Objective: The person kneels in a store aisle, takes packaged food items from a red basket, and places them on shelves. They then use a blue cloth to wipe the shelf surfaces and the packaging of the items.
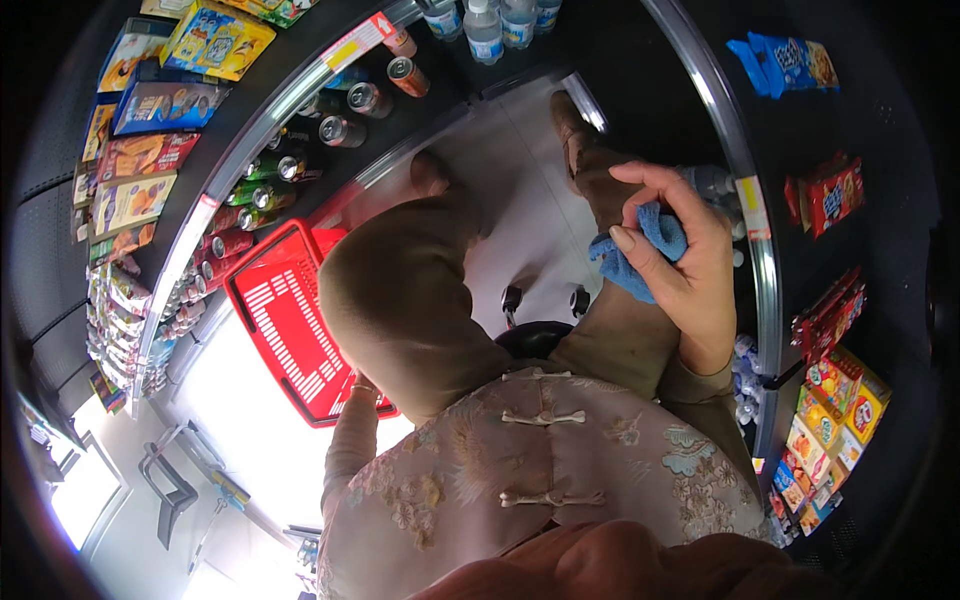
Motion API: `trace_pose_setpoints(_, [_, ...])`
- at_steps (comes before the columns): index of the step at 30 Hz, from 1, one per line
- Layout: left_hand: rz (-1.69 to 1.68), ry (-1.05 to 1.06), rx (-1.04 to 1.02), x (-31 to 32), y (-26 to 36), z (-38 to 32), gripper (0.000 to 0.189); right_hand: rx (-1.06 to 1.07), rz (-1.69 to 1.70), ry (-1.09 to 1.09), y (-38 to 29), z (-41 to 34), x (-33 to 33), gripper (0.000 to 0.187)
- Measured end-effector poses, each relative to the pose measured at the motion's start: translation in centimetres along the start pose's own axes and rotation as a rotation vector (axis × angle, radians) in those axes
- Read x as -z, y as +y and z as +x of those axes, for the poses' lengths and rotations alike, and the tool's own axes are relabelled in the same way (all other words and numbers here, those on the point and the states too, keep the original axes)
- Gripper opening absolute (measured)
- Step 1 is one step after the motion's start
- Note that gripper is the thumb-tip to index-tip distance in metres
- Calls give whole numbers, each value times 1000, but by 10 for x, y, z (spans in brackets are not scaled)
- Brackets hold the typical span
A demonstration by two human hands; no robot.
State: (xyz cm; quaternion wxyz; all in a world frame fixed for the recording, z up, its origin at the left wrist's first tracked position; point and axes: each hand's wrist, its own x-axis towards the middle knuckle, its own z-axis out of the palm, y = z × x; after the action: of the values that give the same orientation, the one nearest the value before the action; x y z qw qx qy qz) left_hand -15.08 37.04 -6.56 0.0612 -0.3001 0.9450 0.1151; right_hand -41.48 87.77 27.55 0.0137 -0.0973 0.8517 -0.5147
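Note:
My right hand (694,262) is raised over my right leg, with a crumpled blue cloth (637,255) gripped between thumb and fingers. My left hand (365,381) is low beside my left knee, at the near edge of a red plastic basket (300,337). The knee and the basket hide its fingers, so its grip cannot be made out. The basket has slotted openings and stands to the left of my leg. On the right, several snack packs, including a red cookie packet (829,196) and a blue cookie packet (787,64), lie on a dark shelf.
Drink cans (341,131) stand in rows on the lower left shelf, with boxed snacks (176,101) above. Water bottles (484,30) are at the far corner. Metal shelf rails (724,120) curve along both sides. Under me, a stool's casters (511,298) rest on the floor (525,180).

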Motion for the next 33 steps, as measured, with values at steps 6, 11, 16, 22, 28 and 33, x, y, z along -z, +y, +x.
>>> trace_pose_setpoints(6, [-169,42,5,-35,-28,24,28,-99,224,155,0,-62,-36,31])
trace_pose_setpoints(11, [119,25,-38,-25,-7,36,26,-73,247,394,-14,-117,-41,23])
trace_pose_setpoints(16, [143,24,-58,0,24,28,21,0,291,530,-32,-185,-3,23])
trace_pose_setpoints(22, [287,-75,-288,-24,-1,42,20,-114,282,609,-12,-269,28,24])
trace_pose_setpoints(28, [340,-137,-504,-37,-35,-10,25,-233,192,856,6,-379,49,29])
trace_pose_setpoints(33, [226,-214,-646,-7,-27,-68,34,-280,17,962,8,-436,53,27])
